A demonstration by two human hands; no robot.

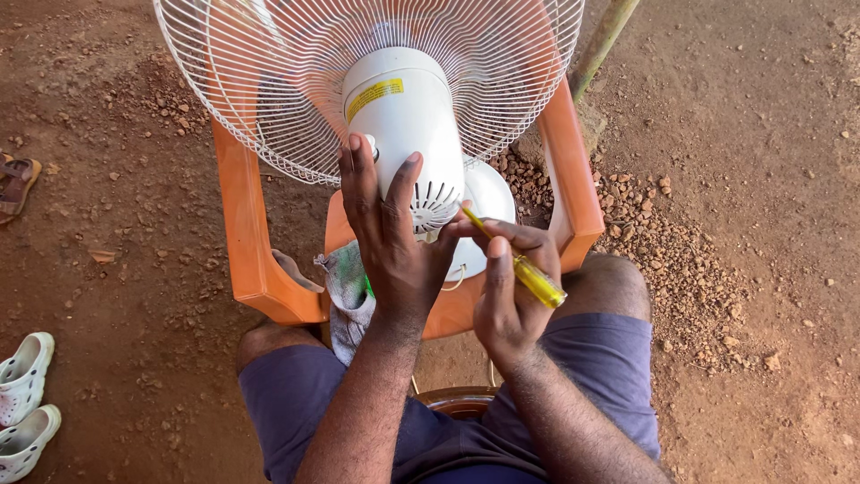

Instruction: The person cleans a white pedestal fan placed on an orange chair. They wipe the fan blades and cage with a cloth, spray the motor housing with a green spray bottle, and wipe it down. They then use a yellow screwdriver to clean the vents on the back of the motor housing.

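A white table fan (pixel 403 108) with a wire grille (pixel 269 81) lies on an orange plastic chair (pixel 246 242), its motor housing facing me. My left hand (pixel 390 237) rests on the back of the motor housing, fingers spread against it. My right hand (pixel 511 287) holds a yellow-handled screwdriver (pixel 528 273), whose tip points at the vented underside of the housing near the fan's round white base (pixel 488 193).
A grey-and-green cloth (pixel 345 291) hangs off the chair seat by my left knee. White sandals (pixel 22 394) lie at the left edge, a brown sandal (pixel 16 182) farther up. Loose gravel (pixel 663 242) covers the dirt at the right. A green pole (pixel 602 45) stands behind.
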